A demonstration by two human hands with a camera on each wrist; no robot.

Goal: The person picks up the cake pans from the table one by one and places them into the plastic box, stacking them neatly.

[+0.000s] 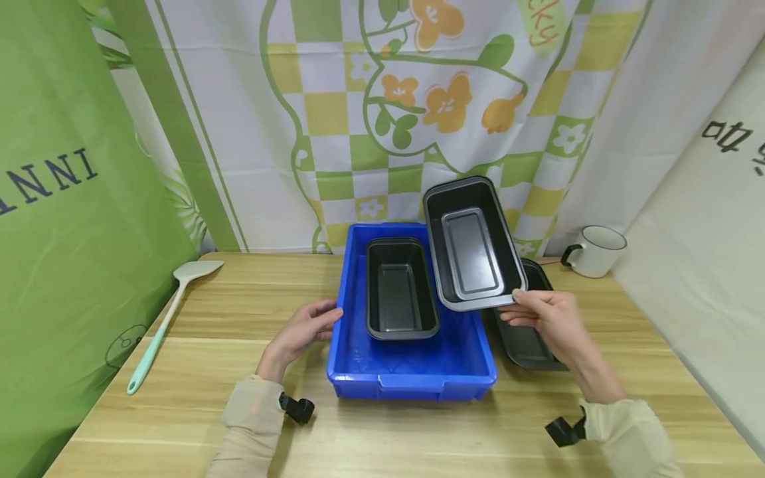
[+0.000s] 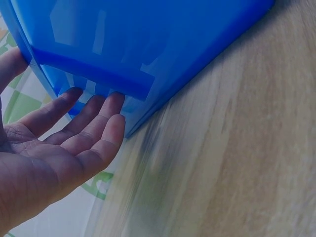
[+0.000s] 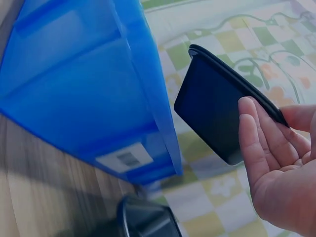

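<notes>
My right hand [image 1: 552,322] pinches the near rim of a dark loaf pan [image 1: 472,249], thumb on top and fingers beneath. The pan is raised and tilted over the right side of a blue plastic bin [image 1: 412,388], its hollow facing me. Inside the bin lies a second loaf pan [image 1: 399,292], open side up. My left hand [image 1: 307,325] grips the bin's left side, thumb at the rim; the left wrist view shows fingertips [image 2: 117,98] tucked at the ledge below it. A third loaf pan [image 1: 532,345] sits on the table right of the bin, partly hidden by my right hand and the raised pan.
A white enamel mug [image 1: 597,252] with a black handle stands at the back right. On the left lies a spatula [image 1: 161,332] with a pale green handle. A patterned curtain [image 1: 335,119] hangs behind the wooden table [image 1: 257,438], with cloth along both sides.
</notes>
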